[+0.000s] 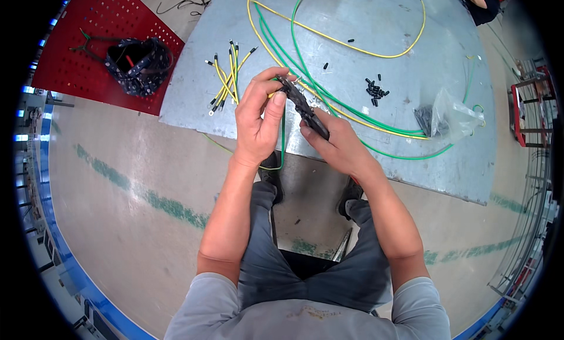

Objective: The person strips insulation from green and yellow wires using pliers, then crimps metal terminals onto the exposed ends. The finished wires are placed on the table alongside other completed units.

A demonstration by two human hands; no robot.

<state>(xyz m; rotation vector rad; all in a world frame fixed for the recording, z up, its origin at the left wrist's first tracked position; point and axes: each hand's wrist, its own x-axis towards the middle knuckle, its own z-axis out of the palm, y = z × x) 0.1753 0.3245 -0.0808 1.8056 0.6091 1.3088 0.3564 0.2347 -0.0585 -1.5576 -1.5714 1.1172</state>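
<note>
My right hand (pixel 336 141) grips the handles of a black crimping tool (pixel 301 103), its jaws pointing up and left. My left hand (pixel 259 117) pinches a green-and-yellow wire (pixel 282 141) at the tool's jaws; the wire hangs down in a loop between my hands. Both hands are held above the near edge of a grey metal sheet (pixel 411 158). A bundle of short cut wires (pixel 226 76) with black ends lies just left of my left hand.
Long green and yellow cables (pixel 352 46) curl across the sheet. Small black sleeves (pixel 376 88) and a clear plastic bag (pixel 449 117) lie at the right. A red perforated panel (pixel 70 52) with a dark tool bag (pixel 138 64) sits at upper left. A rack (pixel 529 105) stands at the right.
</note>
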